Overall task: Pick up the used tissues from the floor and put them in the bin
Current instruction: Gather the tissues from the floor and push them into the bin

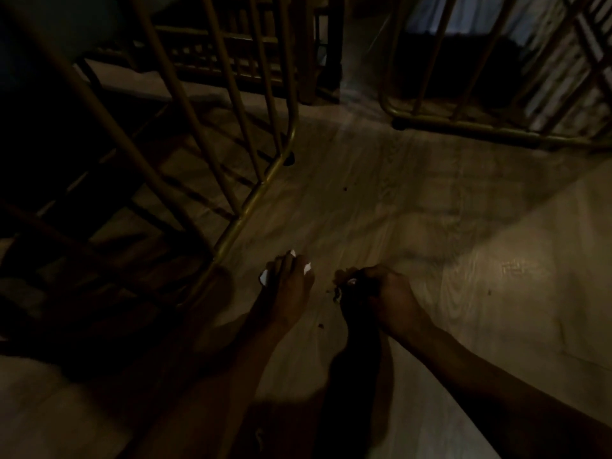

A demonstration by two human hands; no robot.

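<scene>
The room is dark. My left hand (pixel 287 286) is low over the wooden floor, fingers curled around white tissue (pixel 265 276) that pokes out at its left edge and between the fingertips. My right hand (pixel 384 293) is beside it, pinching a small dark crumpled clump (pixel 344 283) at the floor; what the clump is made of cannot be told in this light. No bin is in view.
A brass-coloured metal chair frame (pixel 251 197) stands close on the left, its base rail running toward my left hand. A second metal frame (pixel 470 132) stands at the back right. Small dark crumbs (pixel 320 325) dot the floor. Open floor lies to the right.
</scene>
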